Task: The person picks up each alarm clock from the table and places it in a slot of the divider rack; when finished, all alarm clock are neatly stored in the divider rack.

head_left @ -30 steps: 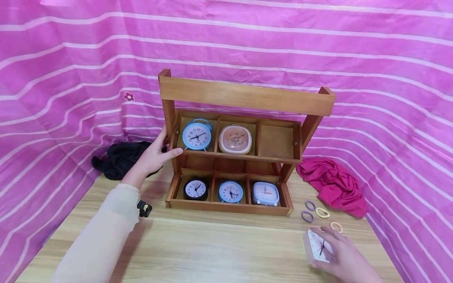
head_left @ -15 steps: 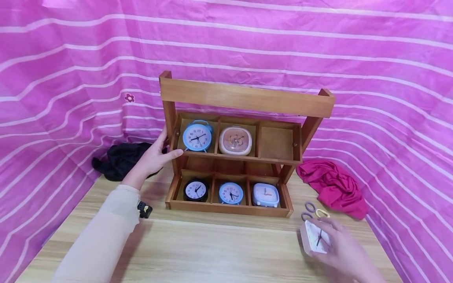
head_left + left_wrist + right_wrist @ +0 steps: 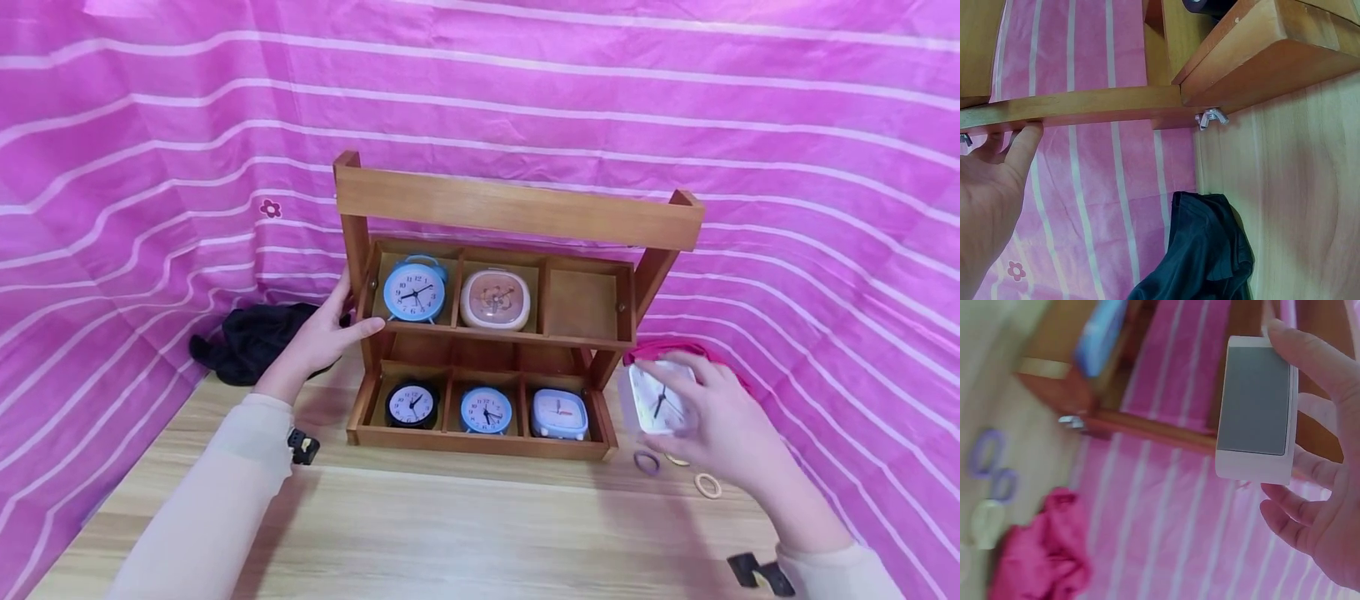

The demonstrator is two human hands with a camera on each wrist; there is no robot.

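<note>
My right hand (image 3: 723, 425) holds a white square alarm clock (image 3: 656, 400) by its edges, in the air right of the wooden shelf (image 3: 517, 200). The right wrist view shows the clock's grey side (image 3: 1254, 400) between thumb and fingers. My left hand (image 3: 322, 342) grips the shelf's left side, thumb at the upper tray's front edge; its fingertips meet the side post (image 3: 1104, 106) in the left wrist view. In the upper tray sit a blue twin-bell clock (image 3: 414, 290) and a cream rounded clock (image 3: 495, 298); its right compartment (image 3: 581, 304) is bare. Below are black (image 3: 412, 405), round blue (image 3: 486, 411) and squarish blue (image 3: 558, 414) clocks.
A black cloth (image 3: 251, 342) lies left of the shelf; a crimson cloth (image 3: 1044, 550) lies at its right, partly hidden by my hand in the head view. Several hair ties, including a purple one (image 3: 647, 462) and a cream one (image 3: 707, 486), lie on the wooden table (image 3: 450, 533). Pink striped fabric (image 3: 480, 92) surrounds the table.
My right hand has lifted the white clock from low on the right up and away from me, to beside the shelf's right end. The left hand stays on the shelf.
</note>
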